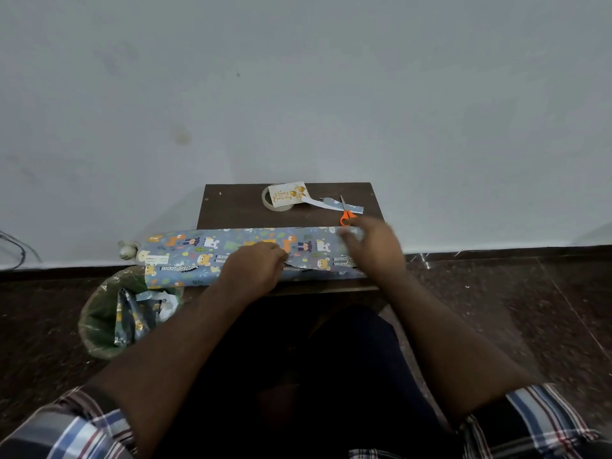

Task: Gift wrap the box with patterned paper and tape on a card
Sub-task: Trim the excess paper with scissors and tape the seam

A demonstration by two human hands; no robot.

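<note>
Head view: left hand [256, 265] pinches patterned paper [185, 256]; blurred right hand [371, 246], grip unclear, hides scissors [346, 215] handles.

Small dark wooden table [231, 207] against the wall. Lying on it: a patterned wrapping-paper roll [198, 256] overhanging the left edge, a tape roll [267, 203], orange-handled scissors [346, 213], and a paper offcut [323, 203].

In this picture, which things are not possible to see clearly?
Head view only:
- Box: hidden under the wrapping paper and both hands.
- Right hand: motion-blurred; its grip is unclear.
- Left hand: fingertips hidden by the hand's back.
- Tape roll: partly covered by the card.
- Scissors: handle partly behind the right hand.
</note>
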